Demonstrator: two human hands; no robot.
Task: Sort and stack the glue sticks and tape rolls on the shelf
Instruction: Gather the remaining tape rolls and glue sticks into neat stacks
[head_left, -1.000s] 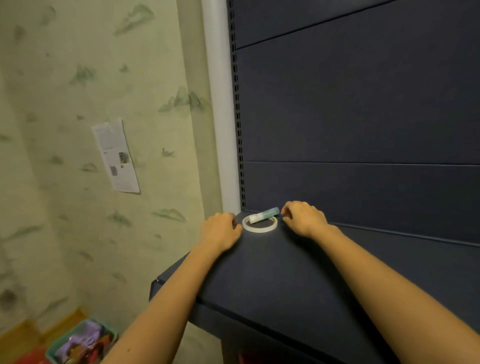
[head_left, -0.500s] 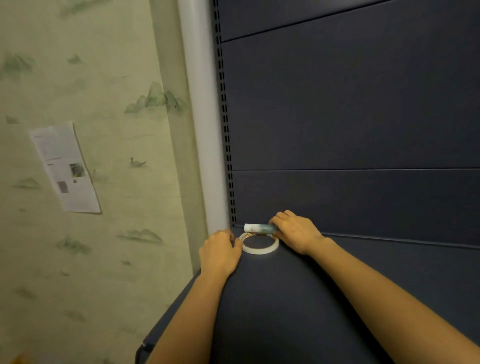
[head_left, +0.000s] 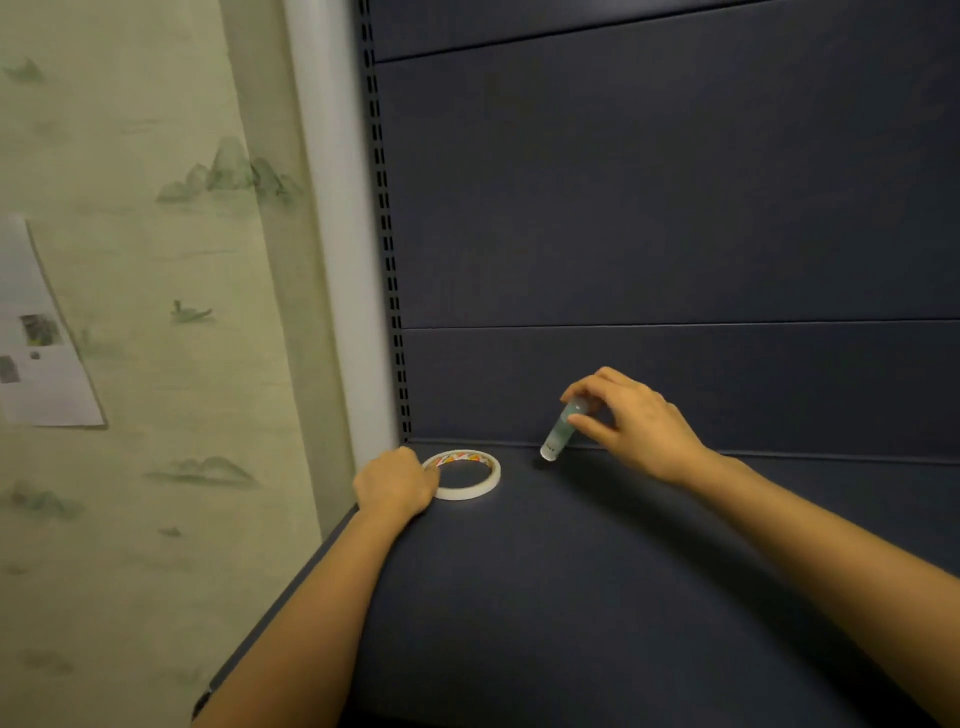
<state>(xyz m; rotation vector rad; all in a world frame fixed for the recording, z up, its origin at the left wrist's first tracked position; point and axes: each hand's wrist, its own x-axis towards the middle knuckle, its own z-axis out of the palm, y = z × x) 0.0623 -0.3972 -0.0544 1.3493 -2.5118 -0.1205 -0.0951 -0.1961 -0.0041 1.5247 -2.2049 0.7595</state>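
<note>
The glue stick (head_left: 561, 432) no longer lies across the tape roll (head_left: 464, 474) — the right hand (head_left: 631, 418) has lifted it aside, fingers pinching it, tilted, tip seemingly touching the shelf (head_left: 571, 597). The left hand (head_left: 396, 487) stays curled against the roll's rim — the sorting has begun.

Left hand (head_left: 397, 483) curled; right hand (head_left: 631, 421) pinching.
</note>
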